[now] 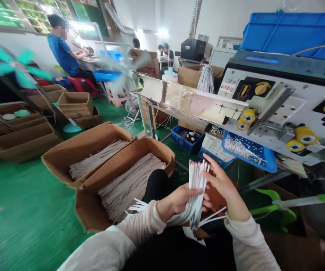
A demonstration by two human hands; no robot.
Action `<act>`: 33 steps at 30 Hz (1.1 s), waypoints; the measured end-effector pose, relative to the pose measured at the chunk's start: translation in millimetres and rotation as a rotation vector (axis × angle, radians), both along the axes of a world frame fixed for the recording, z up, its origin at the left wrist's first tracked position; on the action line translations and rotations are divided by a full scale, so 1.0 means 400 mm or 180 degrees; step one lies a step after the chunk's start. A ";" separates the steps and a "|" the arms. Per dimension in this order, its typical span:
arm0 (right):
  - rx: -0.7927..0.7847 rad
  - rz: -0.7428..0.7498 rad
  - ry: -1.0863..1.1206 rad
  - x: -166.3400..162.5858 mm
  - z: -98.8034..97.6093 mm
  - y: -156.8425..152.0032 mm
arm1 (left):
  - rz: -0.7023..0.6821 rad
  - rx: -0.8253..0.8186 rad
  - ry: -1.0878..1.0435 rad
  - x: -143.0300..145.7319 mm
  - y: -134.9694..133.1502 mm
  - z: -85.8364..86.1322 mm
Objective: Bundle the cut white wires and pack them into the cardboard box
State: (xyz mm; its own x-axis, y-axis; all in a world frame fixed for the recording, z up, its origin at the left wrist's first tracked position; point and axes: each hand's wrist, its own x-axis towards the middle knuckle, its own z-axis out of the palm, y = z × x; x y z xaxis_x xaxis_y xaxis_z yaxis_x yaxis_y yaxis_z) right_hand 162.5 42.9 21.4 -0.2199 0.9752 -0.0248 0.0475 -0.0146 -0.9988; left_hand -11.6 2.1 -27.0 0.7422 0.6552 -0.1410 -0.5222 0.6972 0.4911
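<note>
My left hand [178, 201] is closed round a thick bundle of white cut wires [195, 188], held upright above my lap. The wires' upper ends are roughly level and look reddish at the tips, while their lower lengths bend away under my left forearm. At the bundle's upper right edge, my right hand [220, 182] has its thumb and fingers round some wire ends, with the index finger reaching up. A few loose wires [211, 217] stick out to the right beneath it.
Left of my knee are two long cardboard boxes [80, 205] of wires. A wire-processing machine [278, 109] with yellow rollers stands at right, above a blue tray [269, 165] of small white scraps. A green-bladed fan [278, 205] is near my right arm. A seated person [62, 52] works at back left.
</note>
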 end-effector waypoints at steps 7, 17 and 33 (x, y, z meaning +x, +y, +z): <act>-0.0021 -0.0002 -0.0073 0.016 -0.004 -0.022 | -0.0090 0.0160 0.0281 0.013 -0.004 0.010; 0.0770 -0.0419 0.1088 0.017 0.032 -0.037 | 0.0391 0.2094 0.0371 0.070 0.165 0.312; 0.0978 -0.1167 0.0537 -0.040 -0.108 0.019 | 0.1880 0.3226 0.1356 0.242 0.200 0.718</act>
State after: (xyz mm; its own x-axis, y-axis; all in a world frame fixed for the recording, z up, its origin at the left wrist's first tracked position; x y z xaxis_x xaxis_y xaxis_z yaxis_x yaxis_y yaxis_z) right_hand 146.4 50.4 -21.9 0.1620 0.9457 0.2818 -0.0682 0.2957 -0.9529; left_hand 85.2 82.2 260.3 0.3169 0.8266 0.4650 -0.2938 -0.3806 0.8768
